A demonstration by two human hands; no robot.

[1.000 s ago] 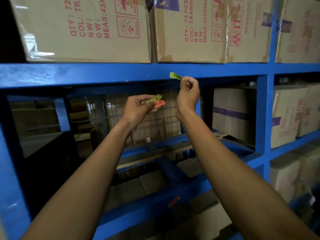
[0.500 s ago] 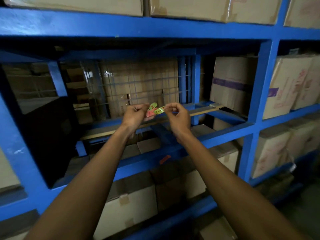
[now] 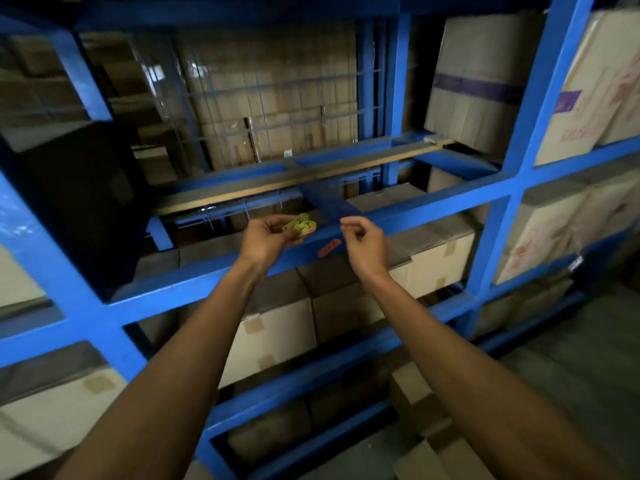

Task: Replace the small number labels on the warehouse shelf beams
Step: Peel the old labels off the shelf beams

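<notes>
The orange label sits on the blue beam, long axis along it, just left of and below the right hand. That hand is nearer; its grip is curled, holding nothing I can see. The left hand pinches the small labels.

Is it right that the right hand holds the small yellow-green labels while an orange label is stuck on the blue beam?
Not quite: the head view shows the left hand holding the yellow-green labels. The right hand holds none. The orange label is on the blue beam.

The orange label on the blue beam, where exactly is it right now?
In the head view, the orange label is stuck on the front of the blue beam near the picture's centre, just below the gap between the left hand and the right hand.
</notes>
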